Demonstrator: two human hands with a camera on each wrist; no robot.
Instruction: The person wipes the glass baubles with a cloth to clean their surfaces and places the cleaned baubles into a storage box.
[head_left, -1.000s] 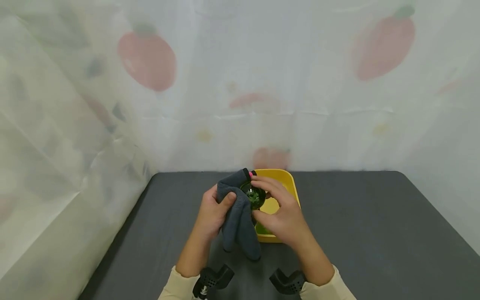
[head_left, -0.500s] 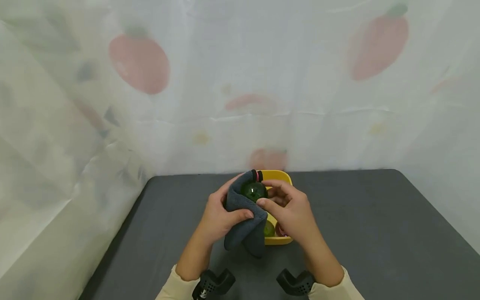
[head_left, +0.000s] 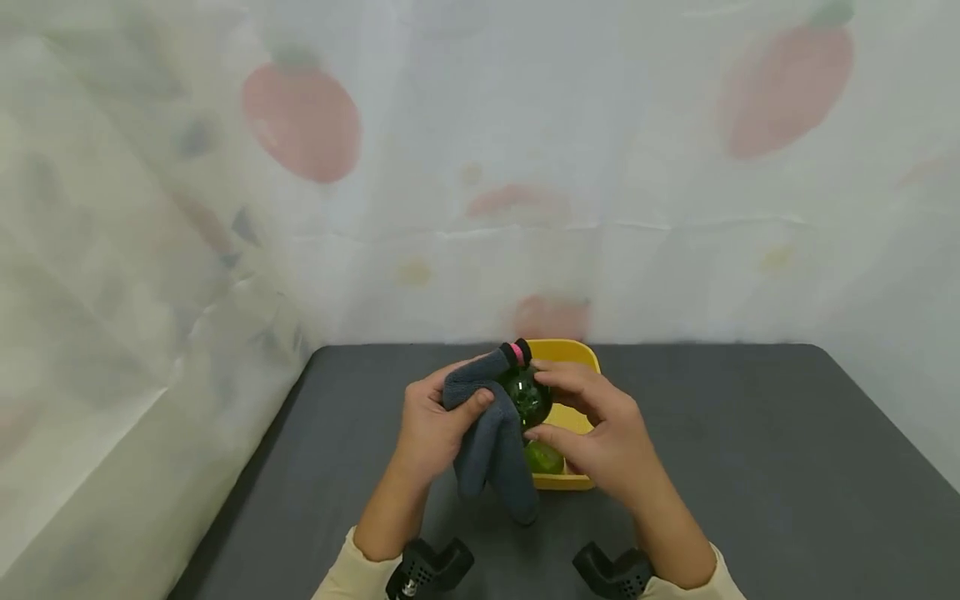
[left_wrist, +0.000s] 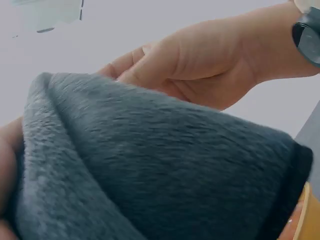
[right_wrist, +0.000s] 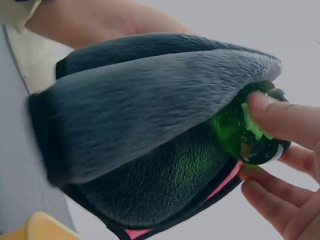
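Left hand (head_left: 432, 422) has its fingers curled tight around a grey cloth (head_left: 491, 433), thumb clamped on top. Right hand (head_left: 600, 433) pinches a dark green glass ball (head_left: 525, 397) in curled fingertips, pressed against the cloth. Both sit over the yellow bin (head_left: 573, 353), at 12 o'clock on the dark table (head_left: 750, 467); a lime-green ball (head_left: 543, 457) is inside.

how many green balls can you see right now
2. A dark green glassy ball is held between the grey cloth and the right hand. A lighter green ball lies in the yellow tub. The hands may hide more.
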